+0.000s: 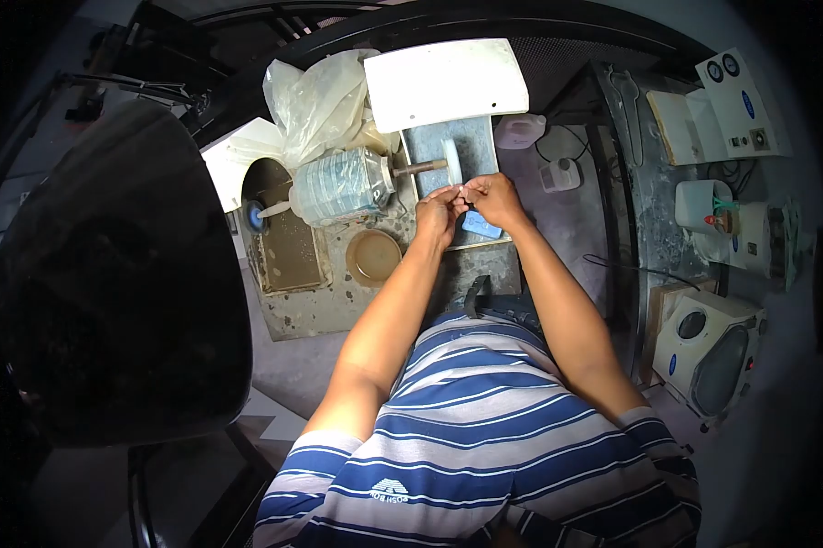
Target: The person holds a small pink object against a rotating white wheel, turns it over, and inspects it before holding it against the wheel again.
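My left hand point(437, 216) and my right hand point(492, 201) meet over a blue-grey tray point(476, 131), fingers closed in a pinch. Between their fingertips is a small white piece point(462, 191), too small to name. It sits right at the lower edge of a white polishing wheel point(453, 160). The wheel is mounted on the spindle point(419, 168) of a polishing lathe point(343, 186), whose body is wrapped in clear plastic. Just below my hands, a blue block point(482, 225) lies in the tray.
A round bowl point(374, 258) of brownish liquid stands left of my forearm. Beyond it is a muddy basin point(288, 247) under a blue-tipped wheel point(254, 216). A white hood point(446, 84) covers the tray's far end. Machines point(709, 352) line the right bench; a dark chair-back shape point(128, 274) fills the left.
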A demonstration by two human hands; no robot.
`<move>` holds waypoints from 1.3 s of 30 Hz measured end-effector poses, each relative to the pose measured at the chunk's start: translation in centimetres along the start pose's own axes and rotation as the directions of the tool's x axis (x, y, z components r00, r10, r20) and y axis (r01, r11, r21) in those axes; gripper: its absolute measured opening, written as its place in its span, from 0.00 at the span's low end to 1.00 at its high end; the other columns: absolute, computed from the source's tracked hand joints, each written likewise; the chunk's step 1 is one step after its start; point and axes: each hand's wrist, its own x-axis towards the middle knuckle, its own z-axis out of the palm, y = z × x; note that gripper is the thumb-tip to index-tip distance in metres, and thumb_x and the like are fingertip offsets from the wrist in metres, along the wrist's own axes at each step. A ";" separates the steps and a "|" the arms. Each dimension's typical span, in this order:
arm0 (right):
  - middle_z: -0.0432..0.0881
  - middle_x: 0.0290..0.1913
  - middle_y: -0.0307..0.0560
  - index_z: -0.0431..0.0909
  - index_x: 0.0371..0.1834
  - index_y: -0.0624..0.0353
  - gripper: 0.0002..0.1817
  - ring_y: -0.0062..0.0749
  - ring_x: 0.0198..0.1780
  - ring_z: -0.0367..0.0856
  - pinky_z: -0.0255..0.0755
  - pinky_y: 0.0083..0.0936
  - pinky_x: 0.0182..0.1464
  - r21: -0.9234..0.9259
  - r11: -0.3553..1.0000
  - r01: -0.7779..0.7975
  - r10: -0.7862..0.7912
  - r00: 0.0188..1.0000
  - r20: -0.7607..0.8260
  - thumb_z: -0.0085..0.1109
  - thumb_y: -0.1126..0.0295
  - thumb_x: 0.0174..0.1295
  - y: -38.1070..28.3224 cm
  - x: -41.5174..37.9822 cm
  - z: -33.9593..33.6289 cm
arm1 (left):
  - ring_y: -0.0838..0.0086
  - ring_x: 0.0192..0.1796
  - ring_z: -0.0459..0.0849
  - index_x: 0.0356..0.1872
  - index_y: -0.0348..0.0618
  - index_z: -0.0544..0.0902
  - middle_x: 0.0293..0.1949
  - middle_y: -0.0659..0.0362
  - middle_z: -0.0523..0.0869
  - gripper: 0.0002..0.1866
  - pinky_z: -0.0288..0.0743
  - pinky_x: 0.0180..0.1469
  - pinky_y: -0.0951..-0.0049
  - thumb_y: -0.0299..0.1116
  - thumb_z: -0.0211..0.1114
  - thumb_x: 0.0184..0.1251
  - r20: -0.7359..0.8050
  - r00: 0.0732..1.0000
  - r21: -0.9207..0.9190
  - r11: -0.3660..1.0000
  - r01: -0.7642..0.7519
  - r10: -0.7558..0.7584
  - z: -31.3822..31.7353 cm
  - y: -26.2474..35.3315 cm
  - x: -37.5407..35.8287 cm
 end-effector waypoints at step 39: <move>0.85 0.28 0.43 0.82 0.34 0.69 0.06 0.15 0.30 0.79 0.73 0.17 0.33 0.170 0.984 0.051 -0.042 0.998 -0.055 0.60 0.75 0.60 0.8 -1.5 0.7 | 0.72 0.35 0.82 0.41 0.31 0.80 0.35 0.54 0.84 0.07 0.78 0.37 0.75 0.25 0.58 0.67 0.099 0.995 0.000 1.000 0.002 -0.002 -0.9 -0.3 0.1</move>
